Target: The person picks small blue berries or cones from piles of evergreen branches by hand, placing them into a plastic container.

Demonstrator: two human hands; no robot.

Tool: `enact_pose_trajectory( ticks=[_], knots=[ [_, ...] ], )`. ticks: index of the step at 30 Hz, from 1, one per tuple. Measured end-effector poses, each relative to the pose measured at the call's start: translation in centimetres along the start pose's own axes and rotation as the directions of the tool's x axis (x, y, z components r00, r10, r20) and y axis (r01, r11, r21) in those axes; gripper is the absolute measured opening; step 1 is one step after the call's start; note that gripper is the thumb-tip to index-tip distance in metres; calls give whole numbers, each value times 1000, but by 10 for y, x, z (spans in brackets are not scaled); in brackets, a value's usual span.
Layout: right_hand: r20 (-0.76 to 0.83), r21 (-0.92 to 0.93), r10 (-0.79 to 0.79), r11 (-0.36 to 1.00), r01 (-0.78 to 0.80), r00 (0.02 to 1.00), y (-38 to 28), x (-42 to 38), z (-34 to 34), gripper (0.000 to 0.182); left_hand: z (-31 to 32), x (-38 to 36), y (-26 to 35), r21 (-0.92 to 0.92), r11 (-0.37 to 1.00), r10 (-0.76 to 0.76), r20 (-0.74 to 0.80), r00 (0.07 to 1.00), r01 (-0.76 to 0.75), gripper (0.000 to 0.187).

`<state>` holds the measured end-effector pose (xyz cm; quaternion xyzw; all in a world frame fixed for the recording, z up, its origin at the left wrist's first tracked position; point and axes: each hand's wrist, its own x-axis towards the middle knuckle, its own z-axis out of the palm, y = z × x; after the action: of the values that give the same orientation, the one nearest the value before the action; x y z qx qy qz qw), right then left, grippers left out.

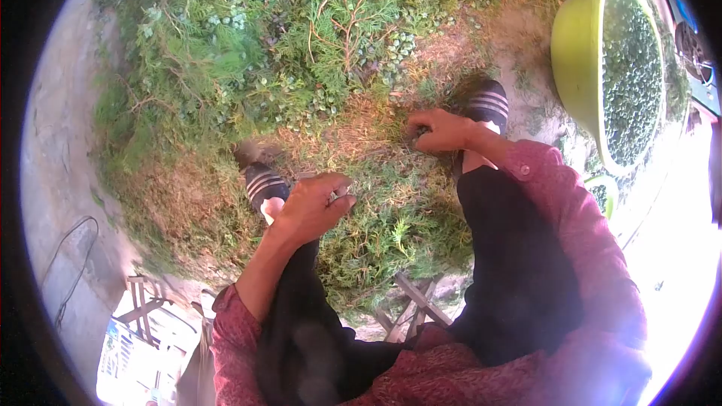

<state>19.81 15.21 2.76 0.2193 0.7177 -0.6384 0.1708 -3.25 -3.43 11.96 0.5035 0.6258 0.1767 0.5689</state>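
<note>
My left hand (312, 204) hovers above the cut greenery by my left shoe, its fingers curled in toward the thumb. A small pale bit shows between thumb and forefinger, too small to name. Near my right shoe, my right hand (444, 131) is closed with the fingers bent under. Something small and dark shows at its fingertips, but I cannot make it out. In front of both hands spreads a heap of green conifer branches (350, 26) bearing small blue-green cones. Loose sprigs and brownish needles (383, 210) lie between my feet.
At the right, a yellow-green basin (575, 53) is filled with small blue-green cones (632, 79). A smaller green-rimmed container (611, 195) stands below it. Wooden crossed legs (421, 299) show between my knees. A cable (71, 256) lies on the concrete at the left.
</note>
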Motion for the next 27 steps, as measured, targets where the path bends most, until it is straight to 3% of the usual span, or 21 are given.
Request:
enact_pose_trajectory(
  ticks=[1, 3, 4, 5, 6, 7, 9, 12, 15, 19, 20, 21, 22, 24, 25, 27],
  knots=[
    [5, -3, -1, 1000, 1, 1000, -8, -1, -5, 23, -1, 0, 1, -3, 1000, -2, -5, 1000, 2, 29],
    [106, 294, 316, 896, -333, 943, -21, -2, -10, 21, -2, 2, 4, 15, 998, -65, 58, 996, 64, 27],
    [107, 294, 314, 896, -332, 943, -19, 5, -6, 21, 1, 2, 2, 16, 998, -67, 57, 996, 66, 27],
    [-121, 164, 164, 976, -144, 979, -13, 16, -1, 18, 5, 1, -2, -20, 999, -41, 46, 998, 42, 26],
    [-320, -9, -25, 1000, 24, 947, -7, 25, 5, 15, 6, 0, -3, -54, 998, -16, 35, 999, 17, 25],
    [-321, -6, -28, 1000, 27, 947, -1, 32, 7, 15, 6, -1, -3, -50, 999, -18, 35, 999, 20, 25],
    [-341, -308, -263, 938, 157, 903, 11, 42, 10, 16, 5, 0, -1, -14, 999, -47, 22, 999, 48, 24],
    [-402, -458, -381, 871, 178, 833, 19, 42, 24, 14, 4, 0, -1, 25, 999, -35, 22, 999, 34, 24],
    [-378, -521, -338, 847, 103, 862, 21, 35, 27, 17, 7, 0, -6, 18, 1000, -5, 20, 1000, 5, 25],
    [-280, -453, -311, 877, 161, 908, 15, 25, 12, 20, 4, 0, -7, -5, 1000, -8, 52, 999, 8, 25],
    [-171, -128, 112, 983, -134, 979, -3, 17, 2, 23, 4, 0, -6, -6, 1000, -20, 50, 999, 21, 26],
    [70, 147, 471, 867, -476, 880, -12, 12, -3, 27, 5, 0, -6, -8, 999, -32, 48, 998, 33, 26],
    [72, 144, 473, 866, -478, 878, -6, 8, -3, 27, 5, 0, -6, -12, 999, -32, 47, 998, 33, 26],
    [191, 625, 442, 634, -456, 876, 5, 0, -1, 34, 5, 1, -7, -38, 999, -21, 61, 998, 24, 27],
    [191, 626, 442, 633, -455, 877, 9, -3, 0, 34, 5, 0, -7, -37, 999, -22, 62, 998, 24, 27],
    [88, 768, 390, 559, -311, 917, 6, -7, -2, 34, 6, 2, -7, 1, 1000, 7, 62, 998, -7, 27]
  ],
)
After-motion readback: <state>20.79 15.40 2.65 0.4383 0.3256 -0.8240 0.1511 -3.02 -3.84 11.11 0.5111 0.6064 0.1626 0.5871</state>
